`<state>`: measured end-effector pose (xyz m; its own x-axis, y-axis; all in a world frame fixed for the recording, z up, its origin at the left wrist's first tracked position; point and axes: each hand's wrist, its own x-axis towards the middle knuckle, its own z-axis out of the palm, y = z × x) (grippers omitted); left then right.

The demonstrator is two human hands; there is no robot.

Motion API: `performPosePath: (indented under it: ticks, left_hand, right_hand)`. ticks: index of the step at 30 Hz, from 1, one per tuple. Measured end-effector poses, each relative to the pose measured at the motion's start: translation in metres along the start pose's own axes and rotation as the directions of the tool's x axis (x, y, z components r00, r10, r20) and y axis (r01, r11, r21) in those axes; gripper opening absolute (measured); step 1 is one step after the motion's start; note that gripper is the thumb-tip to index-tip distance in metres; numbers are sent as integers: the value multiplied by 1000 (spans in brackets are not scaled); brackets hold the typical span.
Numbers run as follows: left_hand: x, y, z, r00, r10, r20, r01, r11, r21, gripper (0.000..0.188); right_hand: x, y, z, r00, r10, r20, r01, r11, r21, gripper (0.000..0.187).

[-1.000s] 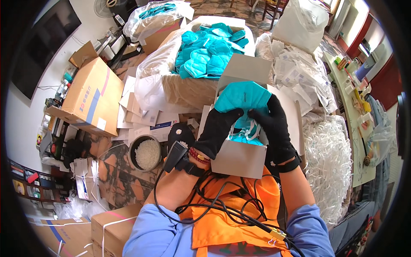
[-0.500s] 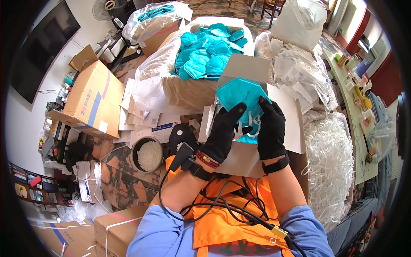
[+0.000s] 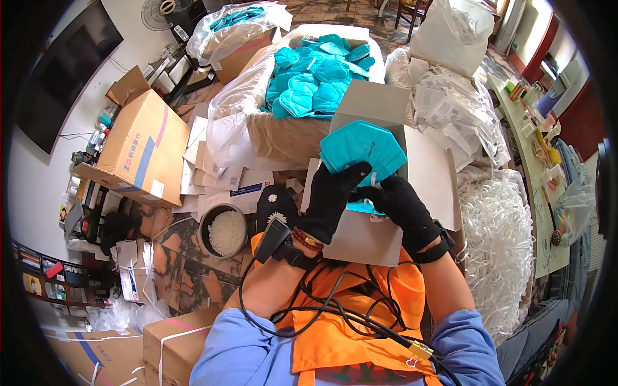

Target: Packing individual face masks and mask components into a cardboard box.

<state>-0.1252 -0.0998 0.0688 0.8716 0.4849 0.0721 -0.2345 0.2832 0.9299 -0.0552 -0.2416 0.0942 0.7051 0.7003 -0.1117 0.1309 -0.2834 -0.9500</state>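
Observation:
A teal folded face mask is held up over an open grey-white carton. My left hand, in a black glove, is closed on the mask's lower left edge, thumb on the front. Just below the mask's lower edge, my right hand, also gloved in black, has its fingers bent inward close to the left fingertips. What lies between those right fingers is hidden. More teal masks show inside the carton, partly covered by my hands.
Beyond the carton, a large plastic-lined box is heaped with teal masks. White straps fill a box on the right, below clear plastic bags. A bowl of white bits and a brown carton stand left. Black cables cross my apron.
The mask has turned and come slightly lower. My right hand has left its upper right edge and dropped below it, fingers now bent inward. My left hand keeps its hold.

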Motion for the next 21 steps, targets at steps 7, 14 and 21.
performPosePath:
  ticks: [7,14,21]
  left_hand:
    - [5,4,-9,997,-51,66,16,896,444,36]
    - [4,-9,-13,990,104,91,-137,799,586,24]
    - [-9,-31,-21,803,297,517,-554,50,831,41]
  right_hand:
    - [-13,0,-20,977,13,212,-50,984,172,27]
    - [-22,-9,-12,988,55,147,-122,856,502,31]
    - [-12,15,-14,981,18,191,-177,467,866,22]
